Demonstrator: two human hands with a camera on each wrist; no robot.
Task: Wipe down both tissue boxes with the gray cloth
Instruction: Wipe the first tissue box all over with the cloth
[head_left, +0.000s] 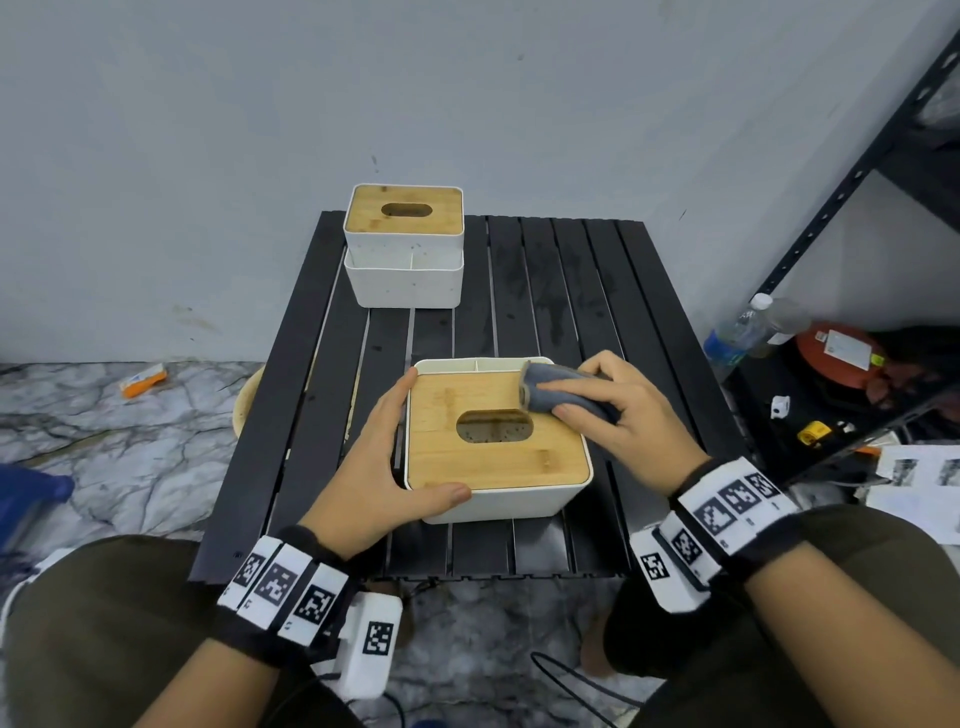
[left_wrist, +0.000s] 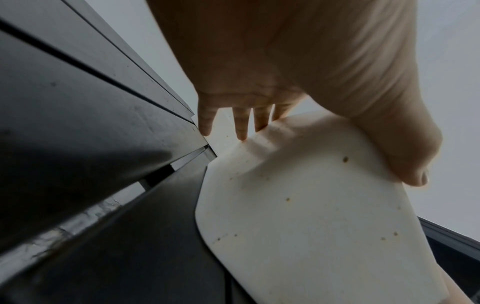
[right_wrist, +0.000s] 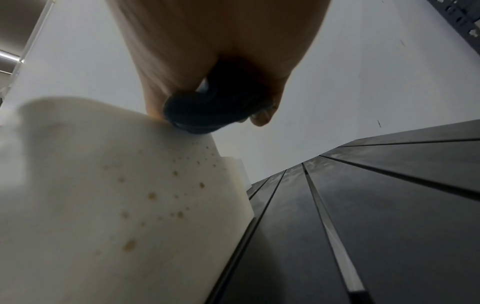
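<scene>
We are bracing the near tissue box (head_left: 496, 441) on the slatted table (head_left: 571, 291) with our left hand (head_left: 382, 462), fingers straight along its side, thumb hooking the front corner, so it is not sliding while our right hand (head_left: 621, 410), fingers curling around the folded gray cloth (head_left: 558, 392), is wiping the bamboo lid's far right corner. The far tissue box (head_left: 404, 244) is waiting by the wall.

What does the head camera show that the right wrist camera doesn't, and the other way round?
Only the head view shows the far tissue box, both bamboo lids, and the left hand steadying the near tissue box. Only the right wrist view shows brown specks on that box's white side wall. Both show the right hand holding the gray cloth and the black slatted table.
</scene>
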